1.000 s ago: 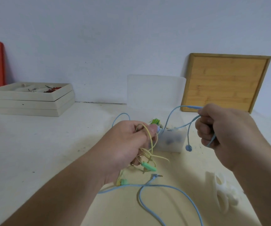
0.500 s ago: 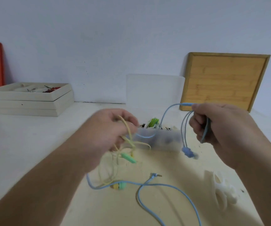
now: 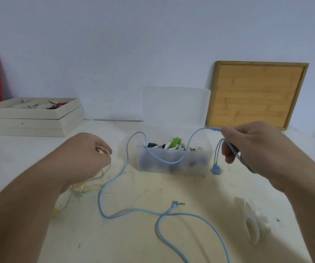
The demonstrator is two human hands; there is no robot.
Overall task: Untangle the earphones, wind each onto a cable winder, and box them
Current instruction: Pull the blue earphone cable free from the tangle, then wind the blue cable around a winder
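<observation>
I watched the blue earphones (image 3: 134,210) first. The right hand (image 3: 251,149) had its fingers (image 3: 228,156) curled round several strands, thumb and forefinger pinching the cord, and one earbud dangled just below them. From that pinch the cord sagged leftward in front of the clear box (image 3: 200,164), then trailed over the worktop (image 3: 190,190) toward the camera. The left hand (image 3: 82,158) gripped the yellow earphones (image 3: 82,187), which hung blurred under its curled fingers. A white cable winder (image 3: 251,224) lay beneath the right wrist, apart from the fingers.
</observation>
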